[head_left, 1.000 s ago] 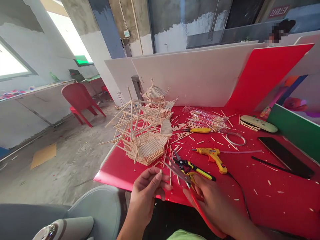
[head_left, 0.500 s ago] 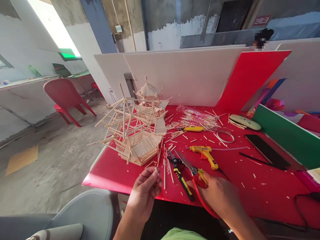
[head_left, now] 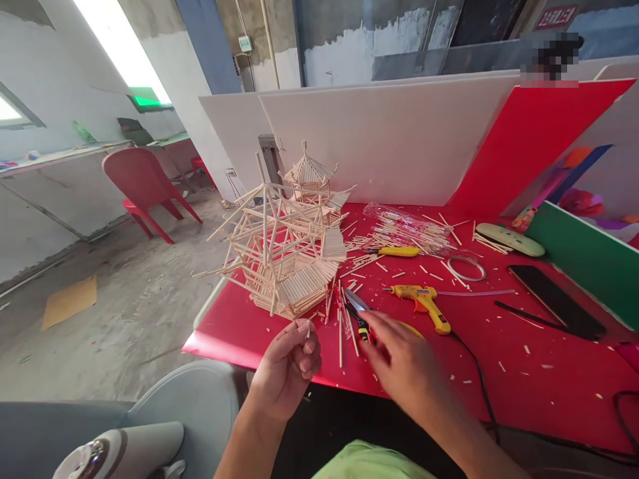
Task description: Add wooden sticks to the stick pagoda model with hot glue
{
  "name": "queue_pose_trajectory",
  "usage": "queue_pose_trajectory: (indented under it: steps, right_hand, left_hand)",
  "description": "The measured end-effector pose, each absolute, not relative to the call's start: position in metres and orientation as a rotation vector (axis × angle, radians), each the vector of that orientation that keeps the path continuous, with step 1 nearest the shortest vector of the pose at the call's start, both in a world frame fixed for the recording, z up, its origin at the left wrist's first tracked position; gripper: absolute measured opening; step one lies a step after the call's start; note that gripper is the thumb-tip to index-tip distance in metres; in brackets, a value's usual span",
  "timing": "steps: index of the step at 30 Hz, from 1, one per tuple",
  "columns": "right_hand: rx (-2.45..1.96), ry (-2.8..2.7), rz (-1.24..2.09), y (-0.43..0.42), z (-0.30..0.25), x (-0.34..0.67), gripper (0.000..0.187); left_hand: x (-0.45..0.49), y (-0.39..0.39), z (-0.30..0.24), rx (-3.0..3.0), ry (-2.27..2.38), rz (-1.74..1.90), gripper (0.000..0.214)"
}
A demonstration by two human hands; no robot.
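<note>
My left hand (head_left: 287,372) is closed in a pinch near the table's front edge, with a short bit of wooden stick (head_left: 308,330) between thumb and forefinger. To its right, my right hand (head_left: 412,362) lies with stretched fingers over the scissors (head_left: 356,301) and the black-and-yellow cutters (head_left: 363,331), hiding most of their handles. Past my left hand stands a stick-built pavilion model (head_left: 307,283), its front part an open frame, with a finished pointed roof (head_left: 308,171) behind. A yellow glue gun (head_left: 424,303) lies right of the scissors.
Loose sticks (head_left: 404,229) and a yellow utility knife (head_left: 397,251) lie on the red tabletop (head_left: 479,372). Further right are a wire coil (head_left: 466,268), a phone (head_left: 556,303) and a green board (head_left: 589,266). White panels (head_left: 379,143) stand behind; a grey stool (head_left: 204,399) is at lower left.
My right hand held the scissors up; now they lie lower on the cutters and its fingers have straightened over them. My left hand keeps its pinch. The view has shifted slightly.
</note>
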State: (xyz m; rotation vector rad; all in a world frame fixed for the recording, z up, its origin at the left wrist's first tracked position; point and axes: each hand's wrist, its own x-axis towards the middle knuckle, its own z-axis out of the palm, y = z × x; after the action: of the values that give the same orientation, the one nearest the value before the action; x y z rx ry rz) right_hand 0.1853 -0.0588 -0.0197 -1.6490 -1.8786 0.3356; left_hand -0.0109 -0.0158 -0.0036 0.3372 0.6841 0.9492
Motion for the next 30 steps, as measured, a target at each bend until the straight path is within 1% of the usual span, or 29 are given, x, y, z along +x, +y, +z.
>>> queue_pose_trajectory:
  steps: [1,2,3,5,6,8,10,12,13,15,18,19,21,22,25,30]
  right_hand:
    - [-1.500,-1.893,0.540,-0.057,-0.015,0.175,0.057]
    - [-1.370,-1.889,0.755,-0.055,-0.011,0.164,0.066]
    - [-1.262,-1.854,0.946,-0.053,-0.008,0.155,0.064]
    - [-1.176,-1.709,1.278,-0.048,-0.008,0.144,0.042]
    - [-1.186,-1.617,1.393,-0.047,-0.010,0.144,0.031]
    - [-1.276,-1.460,1.495,-0.048,-0.015,0.155,0.021]
    - [-1.415,-1.433,1.417,-0.053,-0.016,0.175,0.018]
    - [-1.611,-1.579,1.238,-0.060,-0.013,0.194,0.013]
    - [-1.687,-1.663,1.121,-0.062,-0.009,0.199,0.015]
    - [-1.642,-1.837,0.818,-0.065,-0.001,0.199,0.015]
    - [-1.380,-1.895,0.435,-0.061,0.004,0.178,0.006]
    - [-1.319,-1.889,0.375,-0.058,0.004,0.169,0.007]
    - [-1.240,-1.891,0.308,-0.050,0.002,0.154,0.018]
    - [-1.209,-1.898,0.287,-0.047,0.001,0.149,0.020]
    - [-1.154,-1.927,0.202,-0.040,-0.001,0.141,0.013]
    - [-1.124,-1.995,0.091,-0.036,0.002,0.137,0.016]
  left_hand:
    - [-0.010,-0.016,-0.002,0.333,0.655,0.930,0.015]
    - [-0.009,-0.017,-0.001,0.333,0.627,0.917,0.016]
    - [-0.009,-0.018,0.000,0.337,0.604,0.910,0.017]
    - [-0.012,-0.021,0.000,0.353,0.583,0.916,0.019]
    - [-0.015,-0.022,-0.001,0.363,0.594,0.924,0.020]
    - [-0.022,-0.024,-0.004,0.391,0.679,0.952,0.020]
    - [-0.030,-0.026,-0.010,0.441,0.813,0.998,0.022]
    - [-0.032,-0.027,-0.016,0.471,0.922,1.031,0.025]
    - [-0.031,-0.027,-0.018,0.467,0.962,1.035,0.026]
    - [-0.026,-0.027,-0.020,0.425,1.010,1.027,0.028]
    - [-0.017,-0.027,-0.016,0.375,0.989,0.993,0.028]
    - [-0.015,-0.027,-0.015,0.368,0.957,0.976,0.027]
    - [-0.014,-0.029,-0.012,0.352,0.898,0.949,0.024]
    - [-0.015,-0.029,-0.012,0.335,0.883,0.945,0.023]
    - [-0.019,-0.032,-0.012,0.269,0.876,0.975,0.022]
    - [-0.023,-0.031,-0.012,0.232,0.880,1.037,0.024]
